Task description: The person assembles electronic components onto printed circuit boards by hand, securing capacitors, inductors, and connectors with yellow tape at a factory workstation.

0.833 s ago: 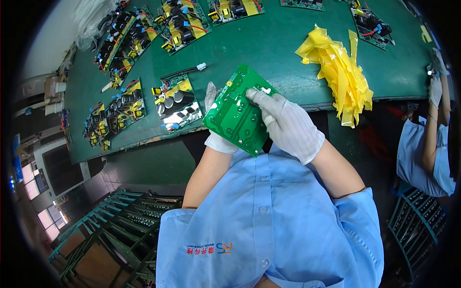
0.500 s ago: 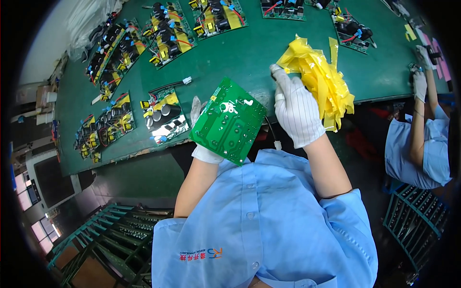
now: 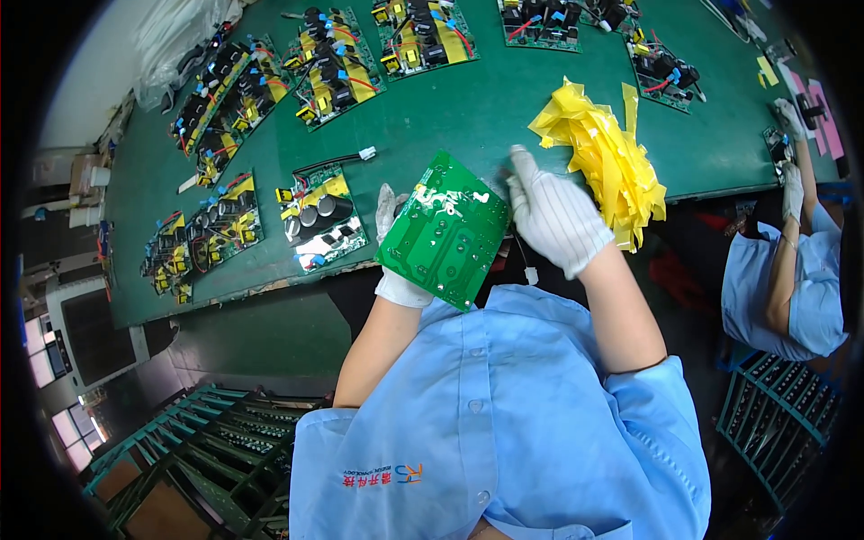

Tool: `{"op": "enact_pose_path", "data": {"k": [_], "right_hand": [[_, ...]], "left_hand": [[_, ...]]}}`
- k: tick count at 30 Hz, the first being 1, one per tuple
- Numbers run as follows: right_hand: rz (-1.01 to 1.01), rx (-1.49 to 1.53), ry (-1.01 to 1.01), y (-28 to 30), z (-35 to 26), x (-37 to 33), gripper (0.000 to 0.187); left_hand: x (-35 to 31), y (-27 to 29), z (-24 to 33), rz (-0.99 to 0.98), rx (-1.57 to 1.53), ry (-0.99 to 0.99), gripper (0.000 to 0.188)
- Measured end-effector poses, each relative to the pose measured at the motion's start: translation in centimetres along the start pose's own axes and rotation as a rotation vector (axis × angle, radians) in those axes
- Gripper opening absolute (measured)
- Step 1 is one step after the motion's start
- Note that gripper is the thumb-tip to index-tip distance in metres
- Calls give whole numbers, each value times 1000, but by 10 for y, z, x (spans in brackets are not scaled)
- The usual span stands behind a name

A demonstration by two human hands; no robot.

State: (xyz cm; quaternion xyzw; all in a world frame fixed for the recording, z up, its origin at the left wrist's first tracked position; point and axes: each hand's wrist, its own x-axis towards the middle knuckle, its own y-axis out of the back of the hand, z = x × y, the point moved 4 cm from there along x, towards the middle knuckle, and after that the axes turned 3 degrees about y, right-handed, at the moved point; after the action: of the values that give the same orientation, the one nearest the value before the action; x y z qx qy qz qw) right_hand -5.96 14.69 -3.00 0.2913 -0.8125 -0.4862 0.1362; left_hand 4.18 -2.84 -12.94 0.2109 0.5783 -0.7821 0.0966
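My left hand (image 3: 401, 286), in a white glove, holds a green circuit board (image 3: 443, 232) from below and at its left edge. The solder side faces up, with shiny white patches, and the board is tilted above the table's near edge. A dark cable with a white connector (image 3: 531, 275) hangs beyond its right side. My gloved right hand (image 3: 560, 209) is close to the board's upper right edge, fingers apart, with nothing visible in them. To its right lies a crumpled bundle of yellow tape strips (image 3: 612, 162). Whether the right fingertips touch the board is unclear.
On the green table (image 3: 432, 108), a board with capacitors (image 3: 326, 216) lies left of my hands. Several populated boards (image 3: 333, 72) stand along the far and left sides. A co-worker's gloved hand (image 3: 792, 191) works at the far right. Racks (image 3: 216, 450) stand below left.
My right hand has moved away from the yellow tape strips, down toward the board's right edge. The board stays in my left hand. The whole view has shifted slightly.
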Motion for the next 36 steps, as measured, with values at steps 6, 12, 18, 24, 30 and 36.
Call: {"op": "enact_pose_path", "data": {"k": [6,12,18,24,30,36], "right_hand": [[364,307,376,-10,-48,-6,16],[279,379,358,-15,-48,-3,19],[300,348,421,-12,-50,-3,18],[327,321,398,-8,-55,-9,16],[294,313,338,-11,-59,-9,16],[292,327,371,-8,-52,-9,14]], "left_hand": [[1,-22,0,-195,-96,12,45],[-2,-26,-1,-41,-62,8,50],[0,-20,-3,52,-48,-36,43],[0,-20,-4,-26,-115,-42,39],[1,-15,-1,-68,-96,-65,41],[-2,-18,-2,-173,-184,2,39]]}}
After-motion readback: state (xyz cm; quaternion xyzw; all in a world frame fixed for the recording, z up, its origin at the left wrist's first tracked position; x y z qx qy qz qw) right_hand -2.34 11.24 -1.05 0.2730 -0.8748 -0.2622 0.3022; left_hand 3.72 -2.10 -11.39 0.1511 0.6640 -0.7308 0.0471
